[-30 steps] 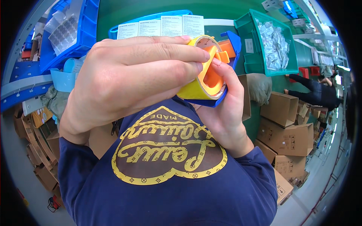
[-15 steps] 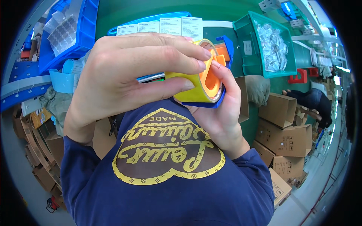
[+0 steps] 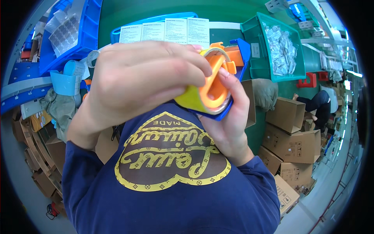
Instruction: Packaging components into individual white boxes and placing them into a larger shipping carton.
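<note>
yellow tape roll [image 3: 191, 102] half-hidden — left hand [image 3: 136, 84] covering it

Both hands raised close — left hand [image 3: 144, 84] fingers curled, right hand [image 3: 228, 124] cupped.

A packing workroom with a green bench, bins and stacked cartons

A green work surface [image 3: 233, 9] fills the top, carrying a blue tray [image 3: 83, 27] at the left, a teal bin [image 3: 272, 50] of small clear bags at the right, and a row of white printed sheets [image 3: 165, 31] between them. Brown cardboard boxes [image 3: 292, 136] stack along the right beside a pale grey floor [image 3: 335, 191] (its edges bend with the lens). More flattened cardboard [image 3: 35, 163] leans at the lower left. Another person [image 3: 319, 103] crouches far right.
</note>
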